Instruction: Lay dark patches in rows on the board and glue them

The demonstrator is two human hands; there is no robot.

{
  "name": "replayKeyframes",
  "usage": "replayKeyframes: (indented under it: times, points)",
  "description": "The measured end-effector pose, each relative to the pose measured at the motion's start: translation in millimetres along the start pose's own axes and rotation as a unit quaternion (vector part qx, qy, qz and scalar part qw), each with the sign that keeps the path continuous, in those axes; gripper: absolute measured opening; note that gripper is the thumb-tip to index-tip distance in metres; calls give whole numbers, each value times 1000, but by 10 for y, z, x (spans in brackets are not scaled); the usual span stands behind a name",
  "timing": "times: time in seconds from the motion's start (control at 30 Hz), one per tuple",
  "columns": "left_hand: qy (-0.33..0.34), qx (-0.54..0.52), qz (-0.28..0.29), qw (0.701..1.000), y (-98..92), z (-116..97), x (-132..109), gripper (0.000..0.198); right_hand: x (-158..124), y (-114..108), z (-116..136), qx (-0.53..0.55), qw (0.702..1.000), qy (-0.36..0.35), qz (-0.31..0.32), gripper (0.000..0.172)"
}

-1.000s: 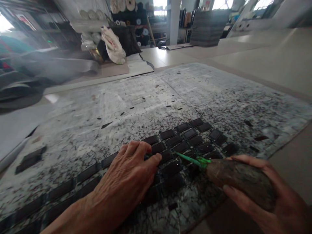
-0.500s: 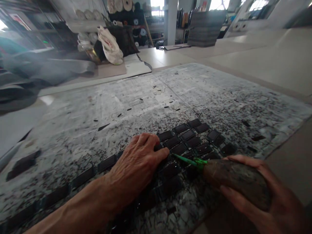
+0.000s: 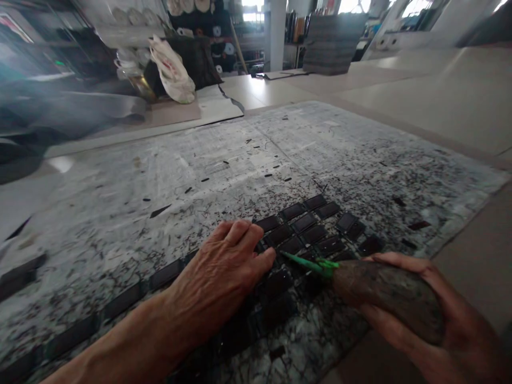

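My left hand [image 3: 224,261] lies flat, its fingertips on rows of small dark rectangular pieces [image 3: 308,229] laid out on a speckled, paper-covered board [image 3: 200,181]. My right hand [image 3: 436,341] is wrapped around a thick, rounded dark wooden handle [image 3: 384,298]. A slim green pointed tip [image 3: 308,263] projects from the handle and reaches over the pieces, just right of my left fingertips. Its point seems to touch the pieces. My left forearm covers part of a row running toward the lower left.
Cream work tables [image 3: 400,90] surround the board. Behind it stand a white sack [image 3: 171,72], a stack of grey sheets [image 3: 335,45] and shelves holding rolls [image 3: 196,10]. Dark folded material [image 3: 72,104] lies at the left.
My left hand has slid rightward across the dark pieces and now lies flatter. The green tip stays close to the same pieces, and the whole view has shifted slightly.
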State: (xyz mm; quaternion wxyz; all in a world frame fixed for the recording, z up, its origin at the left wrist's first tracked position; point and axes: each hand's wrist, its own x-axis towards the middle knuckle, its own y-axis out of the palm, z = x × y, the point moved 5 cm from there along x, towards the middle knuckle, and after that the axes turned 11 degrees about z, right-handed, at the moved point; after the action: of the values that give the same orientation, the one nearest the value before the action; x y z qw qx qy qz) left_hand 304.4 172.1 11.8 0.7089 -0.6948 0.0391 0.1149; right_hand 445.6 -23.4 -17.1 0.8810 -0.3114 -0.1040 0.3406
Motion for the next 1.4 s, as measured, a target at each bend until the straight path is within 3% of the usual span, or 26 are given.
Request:
replayKeyframes:
  times: [0.43,0.73,1.0,1.17,1.4]
  points:
    - [23,-9,-23,999,9,30,13,26,27,-92,-55,-4,997,71,-28,46]
    - [18,-41,11,999,-91,25,77,22,28,-92,-33,18,996,85,-30,45]
    - [18,-59,23,998,-142,9,118,30,23,-188,-144,20,993,101,-52,48]
    - [8,-78,55,995,-150,36,167,31,29,-192,-174,23,993,103,-46,47]
    - [26,-122,58,991,-181,45,229,29,42,-155,-135,37,994,99,-30,45]
